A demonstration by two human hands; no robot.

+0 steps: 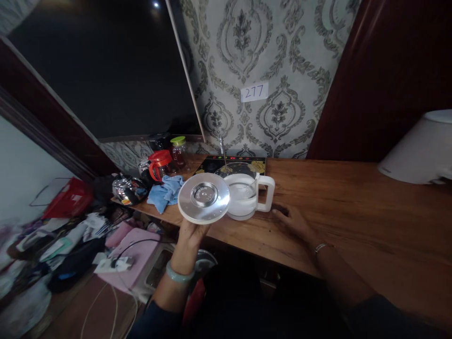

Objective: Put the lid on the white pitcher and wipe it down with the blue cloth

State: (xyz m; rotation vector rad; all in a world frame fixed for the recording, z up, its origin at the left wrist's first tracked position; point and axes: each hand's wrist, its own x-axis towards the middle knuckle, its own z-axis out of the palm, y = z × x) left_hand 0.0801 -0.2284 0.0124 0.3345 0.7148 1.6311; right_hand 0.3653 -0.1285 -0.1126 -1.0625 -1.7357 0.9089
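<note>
My left hand [190,234] holds up a round, white-rimmed disc [187,202] from below. Its silver metal face, with a ringed centre, is turned towards me; my fingers are mostly hidden behind it. Just to the right stands a clear glass kettle [242,207] with a white handle [270,193], partly overlapped by the disc. Whether the two touch I cannot tell. My right hand [291,220] lies low over the wooden table, right of the kettle's handle and apart from it, its fingers spread and partly in shadow, holding nothing.
Behind the kettle sits a black patterned panel [259,165] with a thin metal spout [222,146]. A blue cloth [164,193], a red-lidded jug [160,162], a green-lidded jar [179,150] and a shiny metal kettle [127,188] crowd the left. At right stands a white appliance [420,148].
</note>
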